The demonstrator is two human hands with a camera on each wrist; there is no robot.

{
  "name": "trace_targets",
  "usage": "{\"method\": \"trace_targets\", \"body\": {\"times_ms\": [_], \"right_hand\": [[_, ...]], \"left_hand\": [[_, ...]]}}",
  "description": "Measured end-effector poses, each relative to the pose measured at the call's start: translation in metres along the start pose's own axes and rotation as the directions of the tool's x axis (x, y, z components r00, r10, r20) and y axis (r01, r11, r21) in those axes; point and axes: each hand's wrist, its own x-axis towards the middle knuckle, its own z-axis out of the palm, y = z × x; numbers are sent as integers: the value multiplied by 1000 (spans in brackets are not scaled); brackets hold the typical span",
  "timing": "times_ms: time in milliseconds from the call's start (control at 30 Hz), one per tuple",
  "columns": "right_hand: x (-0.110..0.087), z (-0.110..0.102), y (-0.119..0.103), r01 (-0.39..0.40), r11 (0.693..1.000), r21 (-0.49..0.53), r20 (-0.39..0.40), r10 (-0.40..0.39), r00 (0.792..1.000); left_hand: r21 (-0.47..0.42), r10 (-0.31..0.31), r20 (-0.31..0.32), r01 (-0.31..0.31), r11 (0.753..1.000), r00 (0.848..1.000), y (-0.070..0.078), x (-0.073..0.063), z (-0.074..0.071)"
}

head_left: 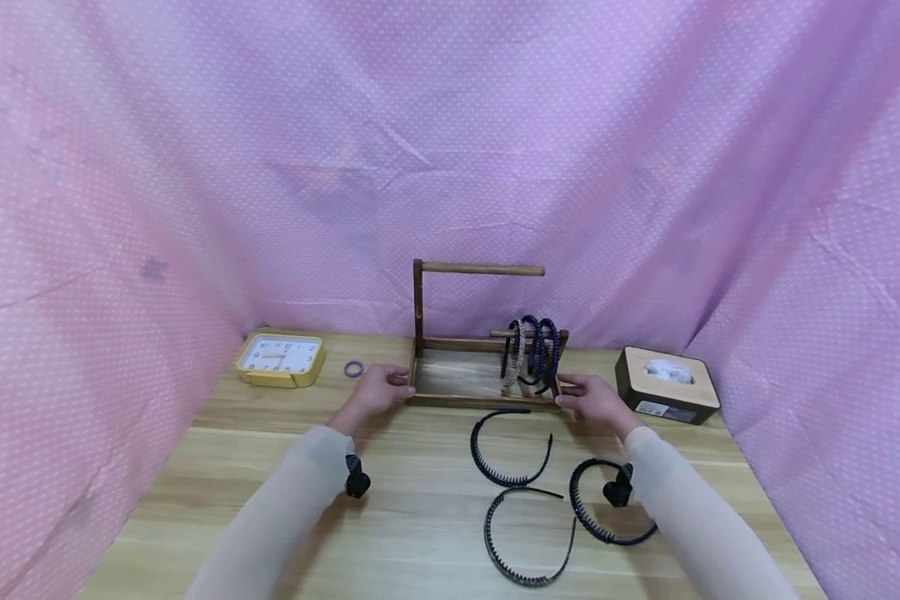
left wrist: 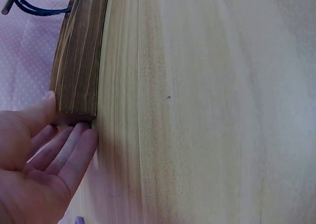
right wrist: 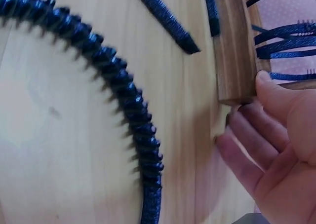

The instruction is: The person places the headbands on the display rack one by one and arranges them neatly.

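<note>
A brown wooden rack [head_left: 483,402] with a shallow tray base and two horizontal bars stands at the back of the table. My left hand [head_left: 378,389] holds its left end, thumb on one side of the wooden corner and fingers against the end in the left wrist view. At the opposite end my right hand [head_left: 591,397] grips the other front corner, seen closely in the right wrist view. Several headbands [head_left: 546,354], dark ones and a pale glittery one, hang on the lower bar near my right hand. The upper bar [head_left: 483,269] bears nothing.
Three dark toothed headbands lie on the table [head_left: 412,517]: an upper one [head_left: 510,482], a lower one [head_left: 528,580] and one by the right forearm [head_left: 607,537]. A yellow clock [head_left: 281,360] and purple ring [head_left: 353,368] are left, a tissue box [head_left: 667,387] right. Pink cloth hangs behind.
</note>
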Motion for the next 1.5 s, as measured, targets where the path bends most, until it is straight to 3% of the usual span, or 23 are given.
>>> {"method": "trace_targets", "body": {"times_ms": [167, 300, 600, 900, 1133, 1500], "right_hand": [[-14, -9, -6, 71, 981, -183, -69, -85, 994], [-35, -18, -10, 112, 966, -232, -110, -141, 984], [-109, -21, -9, 219, 948, -232, -54, -238, 970], [-164, 3, 7, 255, 946, -201, -9, -262, 965], [-182, 24, 21, 273, 941, -199, -2, -279, 960], [-185, 40, 27, 264, 946, -191, -13, -271, 962]], "left_hand": [[14, -12, -34, 12, 1000, 999, 2, 2, 5], [-5, -25, -44, 24, 1000, 999, 1, 4, 6], [-4, -81, -40, 81, 997, 996, 5, 1, 7], [35, -115, -40, 116, 993, 993, 15, -1, 2], [2, -131, -23, 131, 991, 991, 18, 0, 3], [23, -122, -33, 122, 992, 992, 16, 0, 5]]}}
